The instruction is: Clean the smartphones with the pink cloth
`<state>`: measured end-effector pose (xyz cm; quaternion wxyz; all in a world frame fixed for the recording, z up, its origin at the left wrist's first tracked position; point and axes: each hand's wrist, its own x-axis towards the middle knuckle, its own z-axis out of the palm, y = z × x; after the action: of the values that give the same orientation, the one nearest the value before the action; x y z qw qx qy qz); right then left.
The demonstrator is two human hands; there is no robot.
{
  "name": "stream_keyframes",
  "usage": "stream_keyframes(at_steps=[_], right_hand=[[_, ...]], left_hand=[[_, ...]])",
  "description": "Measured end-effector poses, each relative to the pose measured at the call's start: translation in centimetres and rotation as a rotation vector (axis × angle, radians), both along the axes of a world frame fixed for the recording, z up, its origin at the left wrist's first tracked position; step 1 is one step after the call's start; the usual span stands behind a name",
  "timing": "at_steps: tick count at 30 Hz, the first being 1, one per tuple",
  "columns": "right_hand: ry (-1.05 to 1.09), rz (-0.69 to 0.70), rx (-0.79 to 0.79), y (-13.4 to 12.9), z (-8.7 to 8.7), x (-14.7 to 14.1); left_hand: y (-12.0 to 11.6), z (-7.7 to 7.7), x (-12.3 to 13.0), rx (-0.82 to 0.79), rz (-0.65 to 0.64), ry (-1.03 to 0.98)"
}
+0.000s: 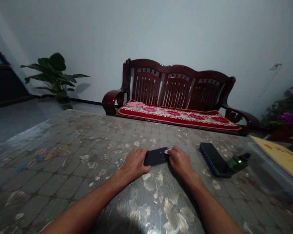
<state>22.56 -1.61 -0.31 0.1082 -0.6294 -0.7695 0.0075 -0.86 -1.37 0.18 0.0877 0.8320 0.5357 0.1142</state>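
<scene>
A dark smartphone (156,157) lies flat near the middle of the patterned tabletop, tilted slightly up to the right. My left hand (136,161) grips its left end, thumb on the near edge and fingers along the far one. At the phone's right end, my right hand (180,160) is closed in a pinch on a small pink cloth (167,151), pressed against the phone's surface. Most of that cloth is hidden inside the fingers.
Right of my hands lie another dark phone (213,159), a green bottle (237,163) and a clear plastic box (266,169) under a yellow sheet (279,156). Colourful rubber bands (45,155) are scattered at left. Beyond the table (97,130) stands a wooden bench (175,87).
</scene>
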Motion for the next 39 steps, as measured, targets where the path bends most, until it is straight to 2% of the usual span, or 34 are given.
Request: stream_keyframes(at_steps=[7,14,16,22,29,31,36,39], right_hand=[[0.060,0.174,-0.024,-0.8,0.3,-1.1],[-0.009,-0.003,0.005,-0.4,0.3,-0.1],[-0.001,0.008,0.018,-0.7,0.0,-0.3],[0.044,0.193,0.028,-1.5,-0.5,-1.7],[-0.019,-0.035,0.052,-0.1,-0.4,0.1],[-0.014,-0.025,0.040,-0.3,-0.3,-0.2],[0.008,0.157,0.014,-1.0,0.1,-2.2],[-0.009,0.098,0.021,-0.6,0.1,-2.0]], left_hand=[[0.1,-0.3,0.0,0.008,0.005,-0.003],[0.1,-0.2,0.0,-0.003,0.018,-0.007],[0.1,-0.1,0.0,-0.009,0.021,-0.013],[0.2,0.3,-0.1,-0.034,0.041,-0.023],[0.8,-0.3,-0.5,-0.013,0.022,-0.049],[0.9,-0.4,-0.5,-0.003,0.020,-0.052],[0.9,-0.8,-0.5,0.011,0.027,-0.050],[0.6,-0.8,-0.3,0.015,0.040,-0.052]])
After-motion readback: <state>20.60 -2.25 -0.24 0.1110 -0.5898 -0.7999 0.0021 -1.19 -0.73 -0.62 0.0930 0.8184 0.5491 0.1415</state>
